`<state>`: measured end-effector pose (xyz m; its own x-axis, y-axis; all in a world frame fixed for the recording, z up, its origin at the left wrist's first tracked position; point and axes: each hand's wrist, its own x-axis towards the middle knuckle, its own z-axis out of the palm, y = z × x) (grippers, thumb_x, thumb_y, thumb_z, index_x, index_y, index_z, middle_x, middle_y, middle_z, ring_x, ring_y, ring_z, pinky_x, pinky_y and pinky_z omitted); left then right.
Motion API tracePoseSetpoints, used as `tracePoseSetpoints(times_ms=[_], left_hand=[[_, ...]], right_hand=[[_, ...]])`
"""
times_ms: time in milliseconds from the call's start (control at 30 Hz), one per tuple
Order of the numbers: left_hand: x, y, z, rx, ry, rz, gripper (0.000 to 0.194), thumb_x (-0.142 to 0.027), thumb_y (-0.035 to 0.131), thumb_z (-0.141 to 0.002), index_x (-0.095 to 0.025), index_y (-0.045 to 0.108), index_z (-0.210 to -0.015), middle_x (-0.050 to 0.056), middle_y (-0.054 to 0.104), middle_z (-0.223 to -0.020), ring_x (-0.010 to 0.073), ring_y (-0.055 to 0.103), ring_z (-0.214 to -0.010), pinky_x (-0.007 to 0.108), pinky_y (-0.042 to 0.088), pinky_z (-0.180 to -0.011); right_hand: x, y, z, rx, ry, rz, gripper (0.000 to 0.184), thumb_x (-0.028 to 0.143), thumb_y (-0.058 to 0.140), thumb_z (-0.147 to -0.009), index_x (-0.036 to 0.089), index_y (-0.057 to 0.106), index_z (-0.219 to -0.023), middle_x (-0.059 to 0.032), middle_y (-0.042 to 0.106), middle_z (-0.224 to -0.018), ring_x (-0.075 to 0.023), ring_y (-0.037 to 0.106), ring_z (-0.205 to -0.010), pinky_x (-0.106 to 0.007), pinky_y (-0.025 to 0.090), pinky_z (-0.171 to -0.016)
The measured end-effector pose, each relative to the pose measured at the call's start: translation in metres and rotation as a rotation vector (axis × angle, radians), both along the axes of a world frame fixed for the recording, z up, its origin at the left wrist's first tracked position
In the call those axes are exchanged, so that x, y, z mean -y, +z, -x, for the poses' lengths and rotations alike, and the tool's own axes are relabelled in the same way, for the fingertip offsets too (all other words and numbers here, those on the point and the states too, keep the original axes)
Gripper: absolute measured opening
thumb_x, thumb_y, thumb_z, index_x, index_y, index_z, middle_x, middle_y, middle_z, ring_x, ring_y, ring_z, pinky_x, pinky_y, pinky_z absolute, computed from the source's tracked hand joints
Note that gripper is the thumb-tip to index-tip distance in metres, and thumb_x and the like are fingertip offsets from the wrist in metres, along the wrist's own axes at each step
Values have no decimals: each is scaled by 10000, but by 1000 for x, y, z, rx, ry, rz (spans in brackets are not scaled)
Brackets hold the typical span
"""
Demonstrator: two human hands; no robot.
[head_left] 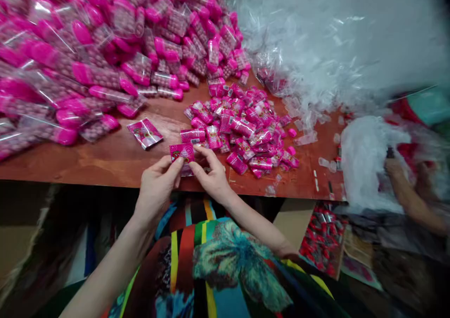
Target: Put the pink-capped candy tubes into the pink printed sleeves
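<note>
both hands, left hand (pixel 157 186) and right hand (pixel 211 173), pinch one pink packet (pixel 182 152) over the table (pixel 105 161)

My left hand (pixel 156 186) and right hand (pixel 211 175) meet at the near edge of the table (pixel 105 161), both sets of fingers on one small packet (pixel 182 152). Just behind and to the right of it lies a heap of small packets (pixel 246 125). A single flat packet (pixel 145 133) lies alone to the left. A large pile of bagged tubes (pixel 87 50) fills the far left of the table. Empty bags (pixel 316 50) are heaped at the far right. Another person's hand (pixel 395 168) is at the right edge.
</note>
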<state>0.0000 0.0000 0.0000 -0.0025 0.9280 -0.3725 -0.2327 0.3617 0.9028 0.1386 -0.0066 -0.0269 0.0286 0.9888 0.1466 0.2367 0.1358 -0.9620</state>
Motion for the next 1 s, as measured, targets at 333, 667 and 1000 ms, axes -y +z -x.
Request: tracePoseSetpoints(times_ms=[333, 667, 1000], left_hand=[[-21, -10, 7, 16, -44, 134, 378, -474, 783, -678, -176, 601, -532, -47, 399, -369, 65, 281, -371, 240, 124, -426], [-46, -3, 29, 88, -85, 219, 389, -518, 807, -610, -203, 589, -534, -41, 408, -377, 70, 286, -360, 244, 135, -419], [-58, -5, 45, -19, 1, 211, 492, -574, 777, -643, -194, 538, -440, -17, 406, -357, 81, 278, -401, 251, 146, -437]], right_hand=[[-30, 13, 13, 129, 86, -96, 290, 132, 448, -948, 208, 576, -1197, -54, 673, -1031, -160, 649, -934, -285, 520, -837], [-65, 20, 22, 341, 278, -327, 239, 126, 432, -951, 169, 598, -1117, -93, 699, -950, -202, 666, -871, -329, 536, -789], [-179, 48, 37, 725, 97, -120, 295, 319, 402, -1024, 186, 620, -1171, -112, 627, -1143, -216, 627, -1016, -347, 484, -895]])
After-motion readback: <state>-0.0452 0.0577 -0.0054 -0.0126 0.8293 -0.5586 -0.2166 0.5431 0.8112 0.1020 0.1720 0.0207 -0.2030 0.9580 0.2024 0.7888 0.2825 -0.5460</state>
